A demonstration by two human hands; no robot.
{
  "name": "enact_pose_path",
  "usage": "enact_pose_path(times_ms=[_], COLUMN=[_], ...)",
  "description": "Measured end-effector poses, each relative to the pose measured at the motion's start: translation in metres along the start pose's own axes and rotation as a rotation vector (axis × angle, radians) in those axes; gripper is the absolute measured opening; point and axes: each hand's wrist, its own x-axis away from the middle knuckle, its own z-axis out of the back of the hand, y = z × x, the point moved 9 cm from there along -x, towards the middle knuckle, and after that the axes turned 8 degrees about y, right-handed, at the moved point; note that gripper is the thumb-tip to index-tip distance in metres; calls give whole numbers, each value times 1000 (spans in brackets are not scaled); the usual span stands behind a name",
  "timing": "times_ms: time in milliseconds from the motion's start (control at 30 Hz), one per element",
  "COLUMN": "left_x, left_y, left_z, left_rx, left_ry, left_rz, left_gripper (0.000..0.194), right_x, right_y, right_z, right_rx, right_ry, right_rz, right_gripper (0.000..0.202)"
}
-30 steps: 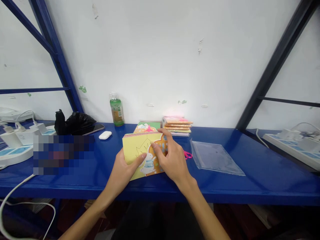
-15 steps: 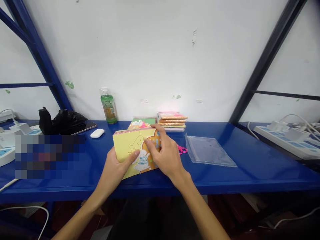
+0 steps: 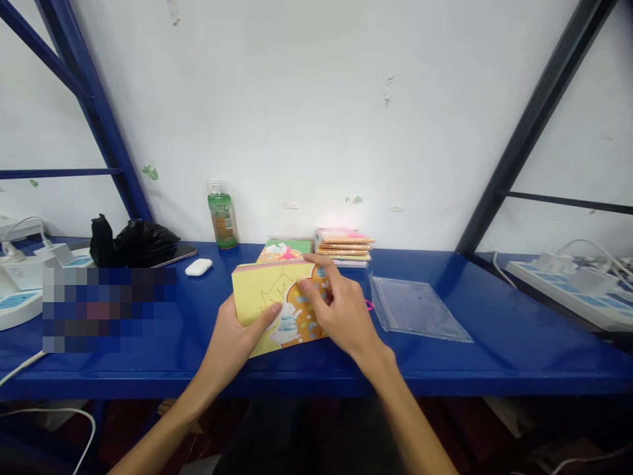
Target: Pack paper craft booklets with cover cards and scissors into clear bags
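Both hands hold a stack of yellow paper sheets (image 3: 252, 290), tilted up above the front of the table. Dark outlines are printed on the top sheet, and an orange part with a white rabbit covers its right side. My left hand (image 3: 242, 333) is closed on the lower left, its thumb lying on the face and its other fingers hidden behind. My right hand (image 3: 341, 310) grips the right end, thumb on the front and index finger along the top edge. Just behind the sheets lies a green booklet (image 3: 299, 247), partly covered by them.
A pile of wrapped packets (image 3: 343, 247) is by the wall. To the right lie a clear plastic sleeve (image 3: 420, 307) and pink scissors handles (image 3: 368, 305), mostly hidden. A bottle (image 3: 222, 218), white earbud case (image 3: 198, 267), phone (image 3: 173, 254) and black bag (image 3: 143, 237) stand left; power strips (image 3: 568, 284) flank the blue table.
The view has shifted slightly, so everything sits a little further right and lower. The grip of both hands on the sheets looks nearly the same.
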Motion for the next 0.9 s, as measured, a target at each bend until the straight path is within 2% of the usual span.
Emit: enact_pose_path(times_ms=[100,233,300,467,600,700,900], left_x=[0,-1,0,1,3,4,4], left_y=[0,0,1,3,3,4,7], left_z=[0,1,1,2,1,1,0], left_rx=[-4,-21,-25,-15,0,4,5], left_ry=[-1,1,-6,16,7,11,-20], left_rz=[2,-9,-13,7,29,27,-1], left_gripper=[57,55,54,47,43,44,49], right_x=[-4,-11,-13,-16,-3,8,13], right_y=[2,22,35,59,91,110,120], right_z=[16,47,57,64,61,46,24], right_rx=[6,-41,12,368,714,740,682], right_ry=[5,185,223,73,-131,-266,-349], right_rz=[19,-54,-104,-176,-303,-308,-273], right_gripper=[36,38,35,25,34,31,30])
